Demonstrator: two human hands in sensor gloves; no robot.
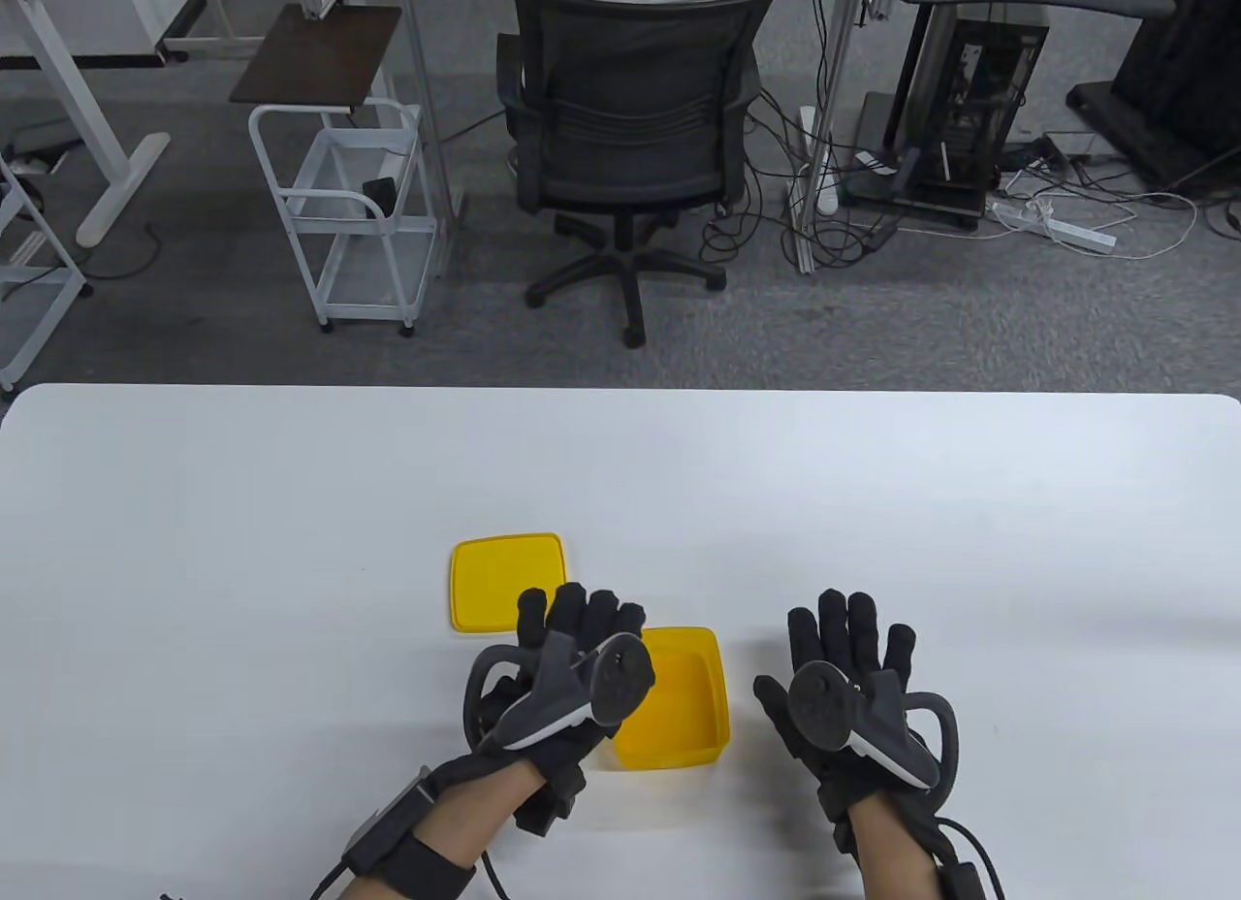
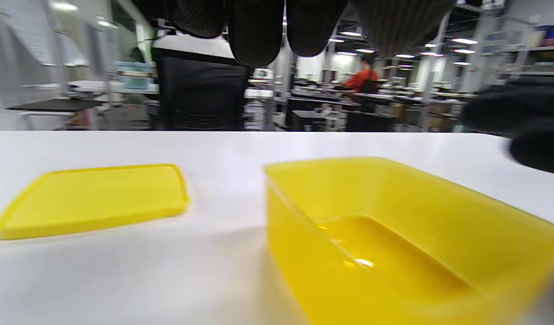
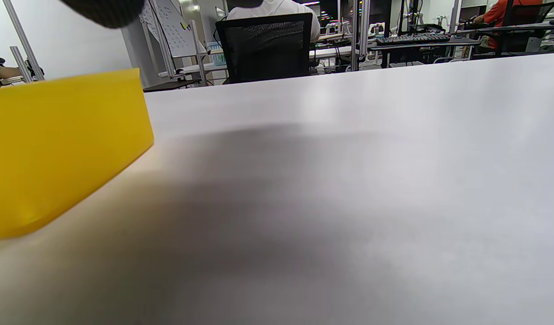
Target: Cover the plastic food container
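A yellow plastic container stands open on the white table, near the front. It also shows in the left wrist view and the right wrist view. Its flat yellow lid lies on the table just behind and left of it, seen too in the left wrist view. My left hand hovers over the container's left side with fingers spread toward the lid, holding nothing. My right hand is open and flat, to the right of the container, holding nothing.
The table's far edge runs behind the lid. Beyond it stand a black office chair and a white cart on the floor.
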